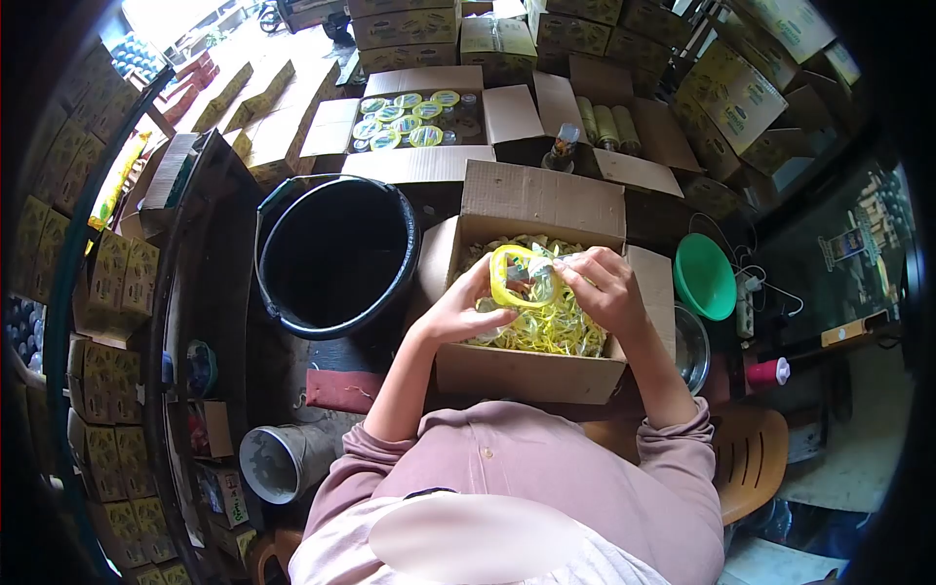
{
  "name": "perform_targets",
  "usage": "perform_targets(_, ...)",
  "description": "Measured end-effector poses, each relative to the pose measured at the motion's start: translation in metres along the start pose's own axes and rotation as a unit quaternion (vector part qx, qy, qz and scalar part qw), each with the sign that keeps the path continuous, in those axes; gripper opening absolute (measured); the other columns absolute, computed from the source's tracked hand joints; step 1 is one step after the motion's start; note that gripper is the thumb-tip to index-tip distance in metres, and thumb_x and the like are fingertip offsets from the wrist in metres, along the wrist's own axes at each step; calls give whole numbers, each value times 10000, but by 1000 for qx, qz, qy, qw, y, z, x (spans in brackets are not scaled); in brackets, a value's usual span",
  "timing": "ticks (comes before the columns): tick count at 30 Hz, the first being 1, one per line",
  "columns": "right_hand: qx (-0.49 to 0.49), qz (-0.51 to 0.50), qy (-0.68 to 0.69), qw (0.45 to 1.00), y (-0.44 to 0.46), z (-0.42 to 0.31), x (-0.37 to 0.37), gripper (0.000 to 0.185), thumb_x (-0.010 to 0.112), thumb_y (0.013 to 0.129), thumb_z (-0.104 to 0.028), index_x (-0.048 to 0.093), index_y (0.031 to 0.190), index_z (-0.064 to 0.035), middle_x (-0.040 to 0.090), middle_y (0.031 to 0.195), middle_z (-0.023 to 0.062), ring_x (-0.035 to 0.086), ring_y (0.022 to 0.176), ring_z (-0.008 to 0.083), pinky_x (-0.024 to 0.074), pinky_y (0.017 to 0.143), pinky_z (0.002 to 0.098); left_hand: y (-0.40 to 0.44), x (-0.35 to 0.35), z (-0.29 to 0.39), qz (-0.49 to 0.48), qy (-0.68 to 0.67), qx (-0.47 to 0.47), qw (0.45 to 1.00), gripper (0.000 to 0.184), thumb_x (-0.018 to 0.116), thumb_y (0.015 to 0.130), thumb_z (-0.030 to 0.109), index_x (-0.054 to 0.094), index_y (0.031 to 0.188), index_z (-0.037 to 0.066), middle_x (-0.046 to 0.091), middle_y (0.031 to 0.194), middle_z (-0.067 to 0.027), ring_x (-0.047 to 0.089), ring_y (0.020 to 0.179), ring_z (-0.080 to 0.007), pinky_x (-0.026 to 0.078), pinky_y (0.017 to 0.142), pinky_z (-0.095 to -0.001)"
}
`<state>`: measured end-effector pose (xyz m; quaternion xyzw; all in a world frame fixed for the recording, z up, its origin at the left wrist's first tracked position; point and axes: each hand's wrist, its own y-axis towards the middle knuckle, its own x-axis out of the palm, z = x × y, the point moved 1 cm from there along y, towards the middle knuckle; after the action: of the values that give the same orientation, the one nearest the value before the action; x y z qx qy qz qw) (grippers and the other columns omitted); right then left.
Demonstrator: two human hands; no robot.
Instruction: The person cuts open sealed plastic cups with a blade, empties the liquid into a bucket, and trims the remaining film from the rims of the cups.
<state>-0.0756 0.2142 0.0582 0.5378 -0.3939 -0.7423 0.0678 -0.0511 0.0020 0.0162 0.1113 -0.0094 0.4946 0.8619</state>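
My left hand (463,307) holds a yellow see-through ring-shaped piece (500,278), its thumb below and its fingers behind. At the ring's right side, my right hand (603,288) pinches a pale crumpled piece (539,265) between thumb and fingertips. Whether that piece is joined to the ring, I cannot tell. Both hands are above an open cardboard box (531,375) full of tangled yellow and clear plastic pieces (556,331).
Left of the box stands a large black bucket (336,312). A green basin (704,277) is on the right. Behind are an open carton (419,168) of yellow-topped containers and a glass bottle (562,151). A grey bucket (278,463) lies tipped at lower left.
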Motion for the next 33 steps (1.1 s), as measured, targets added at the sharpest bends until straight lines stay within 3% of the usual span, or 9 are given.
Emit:
perform_targets(4,3,-4,-8,1000,4,-1,3,214,618,605,-64,635,814,-23,550,736,38,552,724,181,485,661,302,3,5,-6,42,38,49,997,635,623,705,99,321,1256,5,490,1097,-93,493,1007,-157,352,941,-306)
perform_targets(5,-1,-4,-10,1000,5,-1,4,215,618,608,-65,635,817,-23,551,737,39,553,724,180,485,661,302,5,8,-4,69,58,81,993,628,664,676,118,362,1215,4,522,1027,-77,520,909,-138,405,867,-283)
perform_targets(8,-6,-7,-11,1000,5,0,5,218,619,614,-65,635,827,-22,554,740,40,554,725,179,486,664,303,9,13,0,78,173,94,977,616,696,651,119,399,1178,4,552,932,-54,533,815,-107,451,756,-244)
perform_targets(9,-6,-8,-6,1000,4,0,6,220,618,616,-65,634,831,-23,557,742,41,555,726,179,486,665,305,10,14,-3,92,182,107,973,551,722,634,123,461,1107,16,564,851,-28,534,765,-83,465,666,-221)
perform_targets(13,-13,4,6,1000,3,1,8,219,620,621,-65,633,836,-23,566,742,44,564,736,181,491,679,309,7,14,-2,31,104,43,993,406,710,654,105,524,1009,36,567,861,-13,527,774,-76,460,701,-235)
perform_targets(17,-30,15,32,999,2,0,7,221,620,623,-66,633,840,-26,571,740,45,576,740,181,499,684,312,1,20,-6,8,-33,-1,999,448,702,666,72,503,1066,33,568,895,-8,535,800,-95,450,750,-249)
perform_targets(20,-35,24,42,998,-1,-1,10,230,621,617,-63,634,844,-27,573,743,47,581,736,176,506,684,313,-2,14,-18,-83,-94,-100,987,460,692,675,66,489,1087,37,573,893,-23,542,789,-91,456,740,-251)
perform_targets(27,-50,31,60,996,-1,-3,9,235,624,617,-60,633,849,-23,575,745,47,587,735,172,515,682,311,2,14,-7,-145,-164,-116,969,356,666,678,125,521,988,29,567,805,-56,550,684,-117,481,584,-244)
perform_targets(33,-56,55,79,994,3,-5,10,227,627,620,-68,633,840,-16,577,749,43,594,745,178,520,696,316,6,15,-20,-273,-273,-121,915,451,655,658,191,458,997,-32,522,773,-96,536,611,-160,457,497,-250)
